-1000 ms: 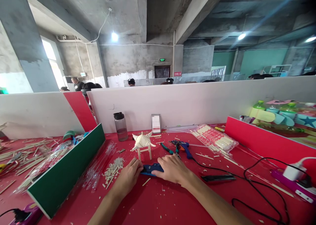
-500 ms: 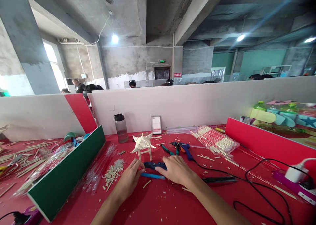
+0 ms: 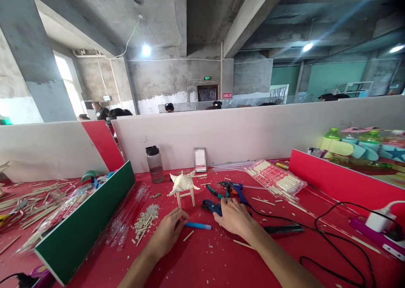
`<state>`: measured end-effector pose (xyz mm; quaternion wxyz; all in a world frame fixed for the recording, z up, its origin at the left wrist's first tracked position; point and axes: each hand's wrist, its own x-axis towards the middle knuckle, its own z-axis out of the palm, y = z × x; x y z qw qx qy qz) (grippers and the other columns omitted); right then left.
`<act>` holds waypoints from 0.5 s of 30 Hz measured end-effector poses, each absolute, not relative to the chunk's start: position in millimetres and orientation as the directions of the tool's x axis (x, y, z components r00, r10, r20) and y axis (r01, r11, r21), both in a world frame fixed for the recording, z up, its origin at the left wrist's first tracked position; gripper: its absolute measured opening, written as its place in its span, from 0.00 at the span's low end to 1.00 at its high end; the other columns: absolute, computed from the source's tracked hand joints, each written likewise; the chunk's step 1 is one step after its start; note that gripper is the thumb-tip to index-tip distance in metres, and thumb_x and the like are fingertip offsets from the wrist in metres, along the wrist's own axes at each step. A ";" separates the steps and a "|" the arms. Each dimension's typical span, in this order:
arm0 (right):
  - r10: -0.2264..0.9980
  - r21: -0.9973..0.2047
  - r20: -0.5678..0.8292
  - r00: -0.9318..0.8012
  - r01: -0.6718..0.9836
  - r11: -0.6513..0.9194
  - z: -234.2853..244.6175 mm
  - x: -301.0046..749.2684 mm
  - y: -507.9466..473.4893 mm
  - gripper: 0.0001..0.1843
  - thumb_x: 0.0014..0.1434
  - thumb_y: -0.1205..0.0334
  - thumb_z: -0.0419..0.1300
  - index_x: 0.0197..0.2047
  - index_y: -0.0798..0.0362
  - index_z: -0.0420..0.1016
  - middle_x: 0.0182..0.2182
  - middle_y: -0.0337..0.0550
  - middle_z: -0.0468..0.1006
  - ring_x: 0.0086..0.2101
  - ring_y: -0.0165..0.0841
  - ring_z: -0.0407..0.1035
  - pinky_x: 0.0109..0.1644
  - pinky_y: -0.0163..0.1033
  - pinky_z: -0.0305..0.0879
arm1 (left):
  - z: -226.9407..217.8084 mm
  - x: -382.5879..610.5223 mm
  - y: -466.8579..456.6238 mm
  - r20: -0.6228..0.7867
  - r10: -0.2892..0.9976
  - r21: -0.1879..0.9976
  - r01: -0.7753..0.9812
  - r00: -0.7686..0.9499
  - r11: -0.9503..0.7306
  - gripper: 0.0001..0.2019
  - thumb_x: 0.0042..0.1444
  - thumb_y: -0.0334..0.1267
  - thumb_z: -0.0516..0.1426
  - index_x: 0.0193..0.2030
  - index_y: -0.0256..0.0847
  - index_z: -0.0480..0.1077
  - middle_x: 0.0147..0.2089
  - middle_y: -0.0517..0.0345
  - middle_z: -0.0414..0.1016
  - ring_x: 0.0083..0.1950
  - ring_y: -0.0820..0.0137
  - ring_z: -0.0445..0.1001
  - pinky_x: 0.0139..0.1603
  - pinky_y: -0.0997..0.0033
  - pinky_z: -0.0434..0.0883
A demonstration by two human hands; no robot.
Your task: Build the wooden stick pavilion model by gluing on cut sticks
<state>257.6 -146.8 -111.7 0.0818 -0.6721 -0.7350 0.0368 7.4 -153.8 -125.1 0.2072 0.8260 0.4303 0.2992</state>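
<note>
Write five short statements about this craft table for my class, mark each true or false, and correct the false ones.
1. The stick pavilion stands upright on the red table. True.
2. The left hand touches a light-blue strip that lies on the table. True.
3. The right hand lies flat and empty. False: the right hand holds a dark blue tool.
4. The bottle lies on its side. False: the bottle stands upright near the white partition.
5. The glue gun lies just beyond the right hand. True.
</note>
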 end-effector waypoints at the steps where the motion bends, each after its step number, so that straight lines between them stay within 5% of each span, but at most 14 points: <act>1: 0.994 -0.167 0.078 -0.079 0.982 0.092 -111.7 256.1 -147.1 0.33 0.61 0.49 0.54 0.60 0.68 0.69 0.54 0.71 0.73 0.55 0.57 0.66 0.52 0.53 0.64 | -125.3 7.4 -153.8 0.320 0.829 0.597 0.582 0.459 -0.553 0.09 0.67 0.37 0.50 0.40 0.43 0.72 0.42 0.53 0.75 0.43 0.64 0.74 0.45 0.69 0.67; 8: 0.991 -0.187 0.122 -0.047 0.980 0.069 -113.3 246.4 -147.9 0.34 0.56 0.48 0.59 0.56 0.67 0.72 0.53 0.70 0.72 0.53 0.56 0.66 0.52 0.51 0.64 | -126.9 10.5 -152.8 0.351 0.824 0.610 0.559 0.445 -0.561 0.08 0.65 0.36 0.52 0.37 0.43 0.72 0.41 0.53 0.76 0.42 0.64 0.74 0.43 0.70 0.68; 15: 0.989 -0.208 0.130 -0.076 0.973 0.102 -117.4 250.0 -146.3 0.41 0.56 0.35 0.60 0.57 0.65 0.72 0.54 0.71 0.72 0.55 0.58 0.65 0.53 0.54 0.63 | -125.2 15.7 -157.4 0.357 0.838 0.639 0.547 0.413 -0.541 0.07 0.65 0.38 0.53 0.39 0.43 0.73 0.37 0.56 0.77 0.36 0.67 0.72 0.39 0.72 0.66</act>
